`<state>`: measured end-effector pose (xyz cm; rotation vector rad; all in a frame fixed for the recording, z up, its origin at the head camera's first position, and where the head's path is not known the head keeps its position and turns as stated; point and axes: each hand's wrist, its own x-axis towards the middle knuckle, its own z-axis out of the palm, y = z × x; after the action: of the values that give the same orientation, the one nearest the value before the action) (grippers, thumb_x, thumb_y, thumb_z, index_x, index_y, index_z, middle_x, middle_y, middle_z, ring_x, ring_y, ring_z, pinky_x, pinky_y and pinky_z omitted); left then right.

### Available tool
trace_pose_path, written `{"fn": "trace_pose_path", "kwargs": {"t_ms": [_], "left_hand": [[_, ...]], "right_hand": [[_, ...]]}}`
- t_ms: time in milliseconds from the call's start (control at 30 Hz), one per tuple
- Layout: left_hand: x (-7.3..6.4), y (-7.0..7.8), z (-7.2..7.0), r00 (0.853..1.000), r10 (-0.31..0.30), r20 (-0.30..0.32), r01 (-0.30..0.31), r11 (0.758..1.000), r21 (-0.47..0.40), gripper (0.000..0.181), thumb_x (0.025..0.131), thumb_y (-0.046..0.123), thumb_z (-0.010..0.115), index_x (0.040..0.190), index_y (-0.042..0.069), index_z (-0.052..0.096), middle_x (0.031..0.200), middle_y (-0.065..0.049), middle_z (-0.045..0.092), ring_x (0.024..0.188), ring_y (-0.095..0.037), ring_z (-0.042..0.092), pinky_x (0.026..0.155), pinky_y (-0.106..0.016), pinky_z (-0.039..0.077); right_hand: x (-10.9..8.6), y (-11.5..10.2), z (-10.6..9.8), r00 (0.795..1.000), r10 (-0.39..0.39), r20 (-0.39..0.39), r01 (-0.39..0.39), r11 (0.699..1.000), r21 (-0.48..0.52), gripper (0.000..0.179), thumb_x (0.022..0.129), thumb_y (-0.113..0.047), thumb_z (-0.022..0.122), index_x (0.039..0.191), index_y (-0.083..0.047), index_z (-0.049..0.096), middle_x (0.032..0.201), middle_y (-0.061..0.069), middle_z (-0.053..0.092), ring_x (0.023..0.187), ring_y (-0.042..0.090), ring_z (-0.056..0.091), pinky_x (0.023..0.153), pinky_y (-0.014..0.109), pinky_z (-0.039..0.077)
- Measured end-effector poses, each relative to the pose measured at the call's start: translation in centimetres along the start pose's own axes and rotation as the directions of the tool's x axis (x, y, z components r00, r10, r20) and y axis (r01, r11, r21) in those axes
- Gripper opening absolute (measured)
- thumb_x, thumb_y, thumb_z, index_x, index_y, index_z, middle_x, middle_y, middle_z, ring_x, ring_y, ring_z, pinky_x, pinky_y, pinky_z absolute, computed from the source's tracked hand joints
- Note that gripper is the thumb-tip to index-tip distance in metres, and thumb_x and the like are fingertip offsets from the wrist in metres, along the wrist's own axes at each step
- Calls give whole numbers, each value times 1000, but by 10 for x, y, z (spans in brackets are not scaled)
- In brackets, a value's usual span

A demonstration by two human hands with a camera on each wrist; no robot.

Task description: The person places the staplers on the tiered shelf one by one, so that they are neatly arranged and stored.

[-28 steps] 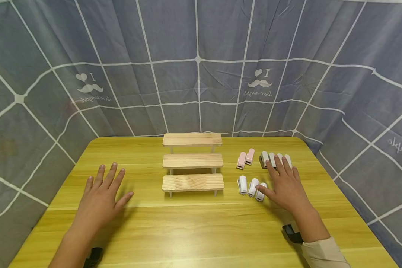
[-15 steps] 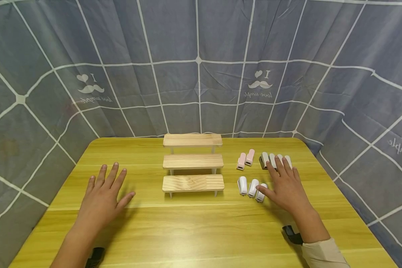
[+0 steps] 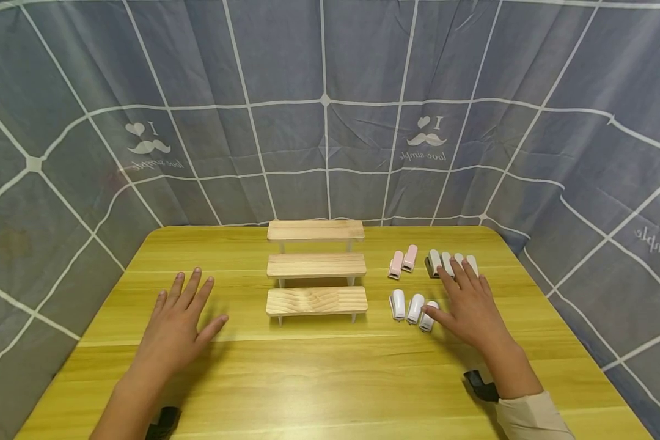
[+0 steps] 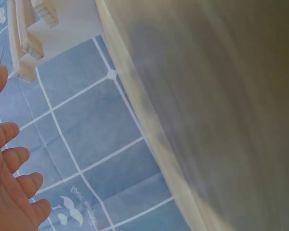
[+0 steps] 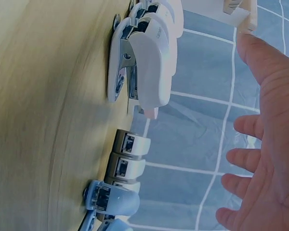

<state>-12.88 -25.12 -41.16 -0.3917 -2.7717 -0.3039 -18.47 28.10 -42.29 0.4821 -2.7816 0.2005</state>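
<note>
In the head view my right hand (image 3: 470, 311) hovers palm down over the right of the table, fingers spread and holding nothing. Beside its thumb lie three white staplers (image 3: 398, 304). Beyond its fingertips several grey staplers (image 3: 433, 264) stand in a row, partly covered by the fingers. Two pink staplers (image 3: 396, 264) lie to their left. Blue staplers (image 5: 118, 198) show low in the right wrist view; the hand hides them from the head view. My left hand (image 3: 176, 333) hovers over the left of the table, fingers spread, with nothing in it.
A three-step wooden display stand (image 3: 316, 300) with white legs is at the middle of the table (image 3: 308, 379), towards the back. Grey-blue curtains (image 3: 286, 140) with white lines enclose the back and both sides. Dark straps (image 3: 481, 385) are at the wrists.
My left hand has drifted slightly to the right, towards the wooden stand. My right hand, the staplers and the stand stay where they were.
</note>
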Motion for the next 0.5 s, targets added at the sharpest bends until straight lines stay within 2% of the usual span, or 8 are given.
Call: {"fn": "trace_pose_path", "kwargs": {"t_ms": [133, 233, 367, 500], "left_hand": [[3, 3, 3, 1000, 5, -24, -6, 998, -64, 76, 94, 43, 66, 151, 0, 38, 158, -24, 25, 146, -45, 17, 109, -68, 17], [4, 8, 4, 998, 16, -67, -25, 991, -134, 75, 93, 39, 68, 150, 0, 39, 158, -23, 28, 145, -44, 21, 109, -67, 20], [4, 17, 7, 992, 14, -126, -45, 969, -244, 71, 91, 31, 73, 148, -1, 42, 156, -22, 32, 142, -45, 26, 109, -65, 22], [4, 28, 10, 991, -28, -129, -18, 941, -339, 67, 92, 25, 73, 146, -2, 44, 155, -20, 34, 140, -46, 30, 105, -65, 29]], "right_hand": [[-1, 1, 1, 1000, -10, -15, 10, 1000, 29, 89, 80, -47, 79, 145, 4, 45, 151, 31, 33, 140, 51, 23, 105, 70, 20], [-3, 2, 1, 999, -17, -30, 18, 999, 38, 89, 79, -47, 80, 143, 4, 47, 147, 31, 38, 139, 51, 26, 104, 70, 23], [-6, 3, 4, 997, -44, -64, 48, 997, 53, 85, 76, -42, 83, 139, 6, 50, 139, 31, 46, 133, 52, 34, 102, 67, 29], [-7, 4, 9, 992, -77, -101, 86, 992, 87, 82, 74, -38, 86, 135, 6, 52, 133, 30, 50, 126, 49, 43, 99, 64, 36]]}}
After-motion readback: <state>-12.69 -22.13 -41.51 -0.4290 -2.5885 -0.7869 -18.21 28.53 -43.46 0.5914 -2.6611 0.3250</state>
